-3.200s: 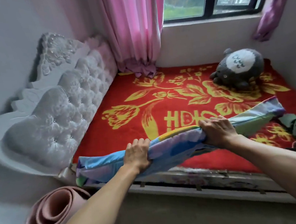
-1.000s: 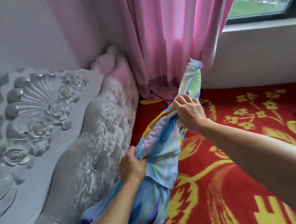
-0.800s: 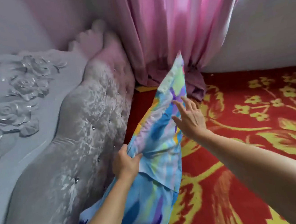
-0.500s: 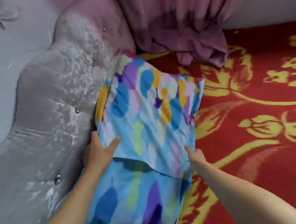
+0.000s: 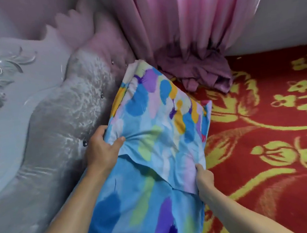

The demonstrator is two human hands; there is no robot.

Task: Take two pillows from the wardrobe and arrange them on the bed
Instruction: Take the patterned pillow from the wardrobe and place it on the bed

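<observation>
Two pillows in blue, purple and yellow splash-print covers lie end to end along the headboard on the bed [image 5: 277,160]. The far pillow [image 5: 160,113] overlaps the near pillow [image 5: 139,208]. My left hand [image 5: 103,149] pinches the far pillow's left edge against the headboard. My right hand [image 5: 203,179] grips that pillow's near right corner. The bed is covered by a red blanket with yellow flowers.
A grey tufted headboard [image 5: 59,121] with carved trim rises on the left. A pink curtain [image 5: 187,28] hangs at the bed's far corner, its hem bunched on the blanket just beyond the far pillow. A pale wall [image 5: 280,19] runs behind the bed.
The pillow stood upright in both hands a second ago and now lies flat by the headboard. My right hand slid down to its near right corner; my left hand closed on its left edge.
</observation>
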